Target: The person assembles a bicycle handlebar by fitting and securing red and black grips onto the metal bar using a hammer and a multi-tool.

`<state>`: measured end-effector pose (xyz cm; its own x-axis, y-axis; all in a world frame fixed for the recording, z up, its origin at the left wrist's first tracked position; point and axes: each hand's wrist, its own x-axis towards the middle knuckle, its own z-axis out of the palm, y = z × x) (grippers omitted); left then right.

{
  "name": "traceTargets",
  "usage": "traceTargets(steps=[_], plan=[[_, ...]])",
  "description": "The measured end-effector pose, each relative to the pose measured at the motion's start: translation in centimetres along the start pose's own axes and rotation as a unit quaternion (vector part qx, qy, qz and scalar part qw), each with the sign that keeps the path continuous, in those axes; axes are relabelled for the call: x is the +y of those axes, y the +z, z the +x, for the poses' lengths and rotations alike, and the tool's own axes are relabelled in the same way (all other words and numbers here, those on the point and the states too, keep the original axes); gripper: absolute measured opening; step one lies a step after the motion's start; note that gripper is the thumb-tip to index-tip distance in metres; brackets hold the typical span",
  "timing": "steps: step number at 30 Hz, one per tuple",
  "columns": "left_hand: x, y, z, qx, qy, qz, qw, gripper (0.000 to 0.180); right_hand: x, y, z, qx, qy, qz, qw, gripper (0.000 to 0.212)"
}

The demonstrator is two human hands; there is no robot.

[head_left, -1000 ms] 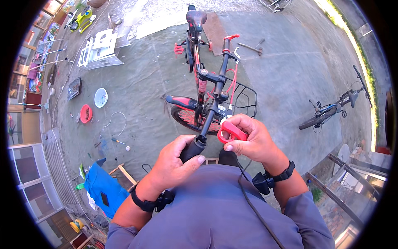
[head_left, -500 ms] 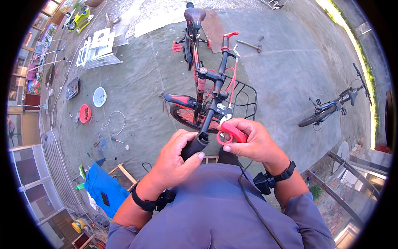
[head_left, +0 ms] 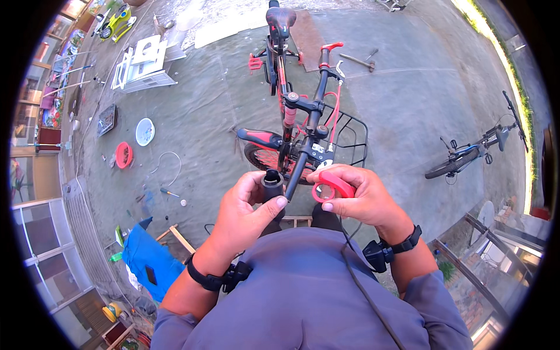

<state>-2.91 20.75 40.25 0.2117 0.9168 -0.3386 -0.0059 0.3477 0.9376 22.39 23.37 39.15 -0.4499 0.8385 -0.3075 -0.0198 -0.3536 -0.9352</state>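
My left hand (head_left: 248, 204) is closed around a black handlebar grip (head_left: 272, 185), a short hollow tube with its open end up. The bare end of the black handlebar (head_left: 298, 169) is just right of the grip, apart from it. My right hand (head_left: 373, 201) pinches a red curved part with a ring at one end (head_left: 324, 192), right of the bar end. The bicycle's red and black front fender (head_left: 259, 137) and black wire basket (head_left: 350, 137) are beyond my hands. At the handlebar's far end sits another red part (head_left: 332, 46).
A hammer (head_left: 364, 62) lies on the ground sheet (head_left: 402, 116) beyond the basket. To the left are a white basin (head_left: 144, 132), a red bowl (head_left: 123, 155) and a screwdriver (head_left: 169, 192). Another bicycle (head_left: 472, 151) is at right; a blue cloth (head_left: 151, 256) with a phone is near left.
The black grip has come away from the handlebar's end and tilted more upright, to the bar's left. The red part stays in my right hand. The whole view has shifted slightly.
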Motion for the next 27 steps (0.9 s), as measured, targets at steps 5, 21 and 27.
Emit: traceTargets(steps=[5, 21, 27], plan=[[-0.8, -0.3, 0.7, 0.050, -0.023, -0.178, 0.983, 0.042, -0.3, -0.1, 0.0, -0.004, 0.039, 0.014, 0.999, 0.044], [-1.5, -1.2, 1.1, 0.093, -0.034, -0.300, 0.949, 0.039, -0.9, -0.4, 0.6, 0.003, 0.079, 0.091, 0.993, 0.050], [-1.3, -1.0, 1.2, 0.088, -0.035, -0.294, 0.951, 0.040, -0.4, -0.6, 0.8, 0.016, 0.088, 0.112, 0.990, 0.048]])
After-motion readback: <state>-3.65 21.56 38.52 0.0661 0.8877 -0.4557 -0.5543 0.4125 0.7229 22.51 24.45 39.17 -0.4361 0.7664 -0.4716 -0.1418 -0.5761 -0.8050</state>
